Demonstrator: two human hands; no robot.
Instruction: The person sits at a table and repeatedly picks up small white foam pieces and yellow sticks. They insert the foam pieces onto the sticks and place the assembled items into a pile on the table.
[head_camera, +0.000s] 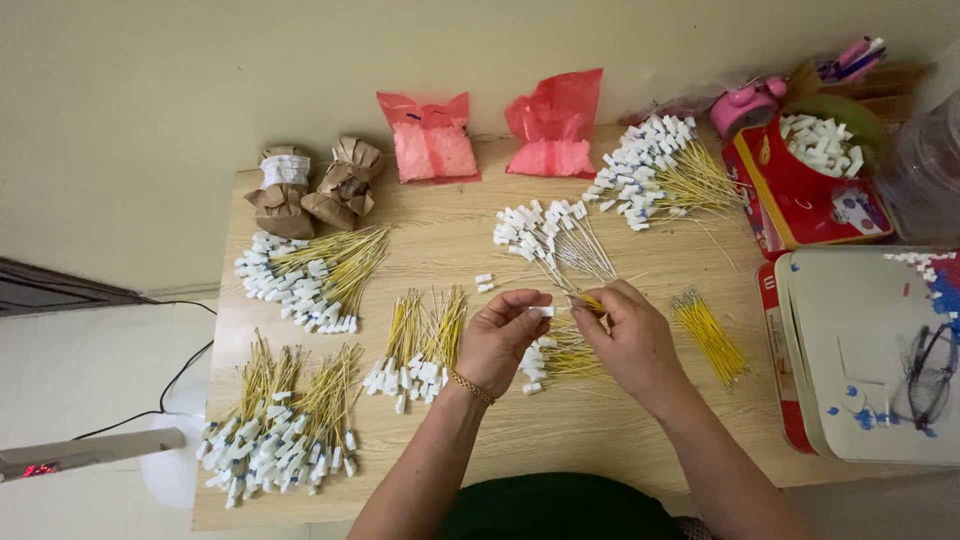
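Over the desk (560, 440), left hand (497, 340) fingers are pinching a white connector (541, 311); right hand (628, 335) fingers are gripping a yellow wire (592, 302). Finished bundles (310, 275) are lying around; bare wires (710, 335) are waiting

Left hand (500, 338) pinches a white connector (541, 312); right hand (632, 335) pinches yellow wires (592, 302) touching it. Finished bundles (312, 272) spread over the wooden table (600, 430). Two red bags (430, 140) at the back, red box (800, 190) of connectors on the right.
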